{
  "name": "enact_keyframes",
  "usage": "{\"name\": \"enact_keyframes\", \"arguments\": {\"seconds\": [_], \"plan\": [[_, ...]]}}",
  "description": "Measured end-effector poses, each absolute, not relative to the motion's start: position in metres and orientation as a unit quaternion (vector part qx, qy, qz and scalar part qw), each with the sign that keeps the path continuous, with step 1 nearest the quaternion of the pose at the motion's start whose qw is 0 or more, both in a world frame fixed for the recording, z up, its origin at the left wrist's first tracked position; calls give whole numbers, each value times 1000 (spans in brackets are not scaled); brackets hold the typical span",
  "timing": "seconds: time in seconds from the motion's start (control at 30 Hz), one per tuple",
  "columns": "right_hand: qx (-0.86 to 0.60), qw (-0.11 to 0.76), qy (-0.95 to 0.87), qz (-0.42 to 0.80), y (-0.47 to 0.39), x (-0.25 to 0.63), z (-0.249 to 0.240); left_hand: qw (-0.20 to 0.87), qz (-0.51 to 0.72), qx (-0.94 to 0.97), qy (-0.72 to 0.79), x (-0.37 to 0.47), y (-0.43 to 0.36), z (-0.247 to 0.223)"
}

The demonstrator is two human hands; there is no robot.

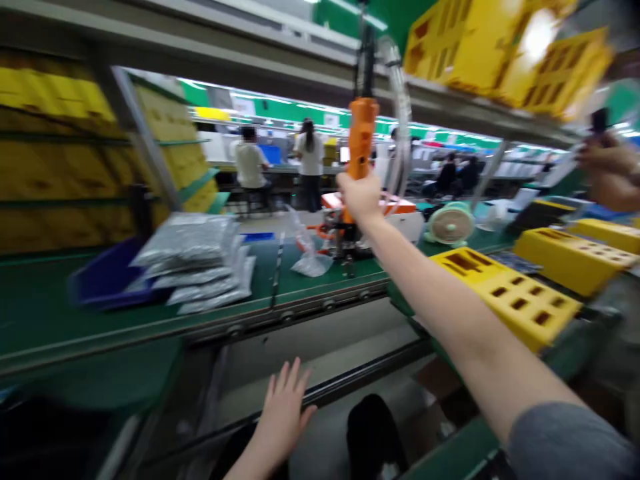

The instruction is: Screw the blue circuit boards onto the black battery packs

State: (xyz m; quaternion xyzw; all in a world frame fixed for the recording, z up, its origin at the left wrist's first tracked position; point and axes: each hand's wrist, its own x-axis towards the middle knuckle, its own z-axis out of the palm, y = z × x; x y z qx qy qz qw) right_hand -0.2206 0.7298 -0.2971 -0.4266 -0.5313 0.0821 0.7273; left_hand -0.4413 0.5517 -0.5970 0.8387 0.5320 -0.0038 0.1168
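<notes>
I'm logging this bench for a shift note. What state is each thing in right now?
Right hand: raised, closed around the orange tool.
Orange tool: hanging upright, gripped low on its body.
Left hand: open, fingers spread, holding nothing.
Silver bags: stacked, lying flat on the belt.
Yellow tray: lying flat, slots show empty.
Clear bag: crumpled, lying on the belt.
Fan: standing; running or not cannot be told.

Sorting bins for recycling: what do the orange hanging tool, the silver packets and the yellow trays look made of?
Orange tool, held by the right hand: seemingly moulded plastic, smooth matte casing. Silver packets: probably metallised film, shiny and crinkled. Yellow trays: likely foam or plastic, dull surface with cut-out pockets; blur leaves it open.
</notes>
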Motion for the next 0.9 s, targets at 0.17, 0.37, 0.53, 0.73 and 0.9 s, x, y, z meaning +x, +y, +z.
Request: {"name": "enact_keyframes", "arguments": {"seconds": [0.17, 0.37, 0.53, 0.73, 0.9], "plan": [[-386, 764, -504, 115, 722, -224, -303, -57, 24, 718, 694, -587, 491, -573], [-309, 776, -531, 142, 714, -234, -309, -86, 25, 650, 754, -651, 408, -573], [-301, 779, -522, 174, 704, -258, -312, -38, 10, 664, 747, -631, 399, -595], [-301, 766, -515, 238, 679, -281, -309, 48, 12, 703, 710, -577, 405, -585], [-294, 768, -513, 244, 670, -279, -309, 134, 32, 759, 637, -540, 405, -583]]}}
